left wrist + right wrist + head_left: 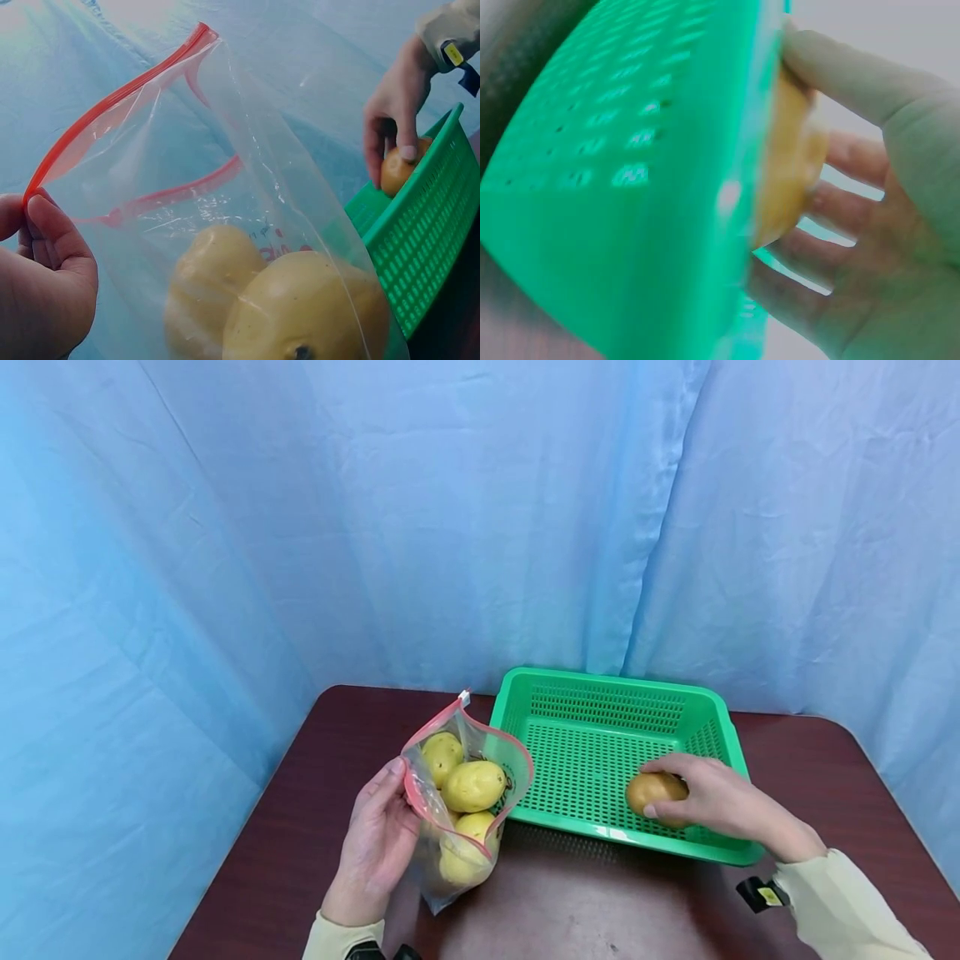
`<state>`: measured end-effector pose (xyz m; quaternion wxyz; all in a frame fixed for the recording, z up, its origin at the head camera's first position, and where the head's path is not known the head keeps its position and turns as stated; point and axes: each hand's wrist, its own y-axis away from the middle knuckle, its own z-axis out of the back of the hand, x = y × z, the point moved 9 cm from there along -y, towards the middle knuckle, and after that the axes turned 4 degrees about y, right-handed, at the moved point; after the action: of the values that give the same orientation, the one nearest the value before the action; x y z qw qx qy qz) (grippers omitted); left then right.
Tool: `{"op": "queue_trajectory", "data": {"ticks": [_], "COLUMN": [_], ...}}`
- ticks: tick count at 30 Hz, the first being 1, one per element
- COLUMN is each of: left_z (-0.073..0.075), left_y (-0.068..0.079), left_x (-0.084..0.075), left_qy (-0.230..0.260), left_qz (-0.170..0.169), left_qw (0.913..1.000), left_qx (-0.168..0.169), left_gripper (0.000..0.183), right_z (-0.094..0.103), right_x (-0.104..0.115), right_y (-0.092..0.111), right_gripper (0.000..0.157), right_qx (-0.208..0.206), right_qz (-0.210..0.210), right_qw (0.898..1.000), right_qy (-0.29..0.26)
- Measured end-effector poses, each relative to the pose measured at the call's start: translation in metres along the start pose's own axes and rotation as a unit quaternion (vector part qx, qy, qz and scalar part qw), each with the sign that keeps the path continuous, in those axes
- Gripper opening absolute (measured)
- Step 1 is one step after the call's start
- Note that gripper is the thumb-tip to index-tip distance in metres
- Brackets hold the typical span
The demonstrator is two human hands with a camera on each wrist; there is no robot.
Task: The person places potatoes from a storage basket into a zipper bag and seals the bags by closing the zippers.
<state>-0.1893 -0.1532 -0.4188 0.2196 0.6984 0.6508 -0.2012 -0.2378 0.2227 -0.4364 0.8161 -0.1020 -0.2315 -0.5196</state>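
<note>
My left hand (378,831) pinches the red-edged rim of a clear slider zip bag (142,150) between thumb and fingers. The bag's mouth gapes, and several yellow potatoes (474,786) lie inside; some are partly hidden by the plastic and each other. Over at the right, my right hand (720,797) grips a brownish-yellow potato (654,792), thumb on the near side and fingers on the far side. That potato is within the right part of the green basket (555,817). In the right wrist view, the basket's wall hides part of the potato (787,157).
The perforated basket stands on a dark reddish-brown table (300,860), right beside the bag. Light blue curtains (465,527) hang behind and to the left of the table. The table's left edge runs close to the left curtain.
</note>
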Motion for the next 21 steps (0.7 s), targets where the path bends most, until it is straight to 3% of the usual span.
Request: {"op": "queue_trajectory", "data": {"ticks": [8,21], "left_z": [0.001,0.002], "left_y": [0.000,0.001], "left_x": [0.000,0.002], "left_qy": [-0.005,0.002], "left_qz": [0.001,0.006], "left_qw": [1.0000,0.9999], "left_qx": [-0.007,-0.016], "left_gripper": [0.021,0.022], "right_z": [0.020,0.042], "right_x": [0.022,0.059], "right_y": [0.012,0.020], "right_gripper": [0.053,0.050], "right_qx": [-0.085,-0.188], "right_qz": [0.020,0.039], "right_qw": [0.996,0.980], "right_qy": [0.005,-0.061]}}
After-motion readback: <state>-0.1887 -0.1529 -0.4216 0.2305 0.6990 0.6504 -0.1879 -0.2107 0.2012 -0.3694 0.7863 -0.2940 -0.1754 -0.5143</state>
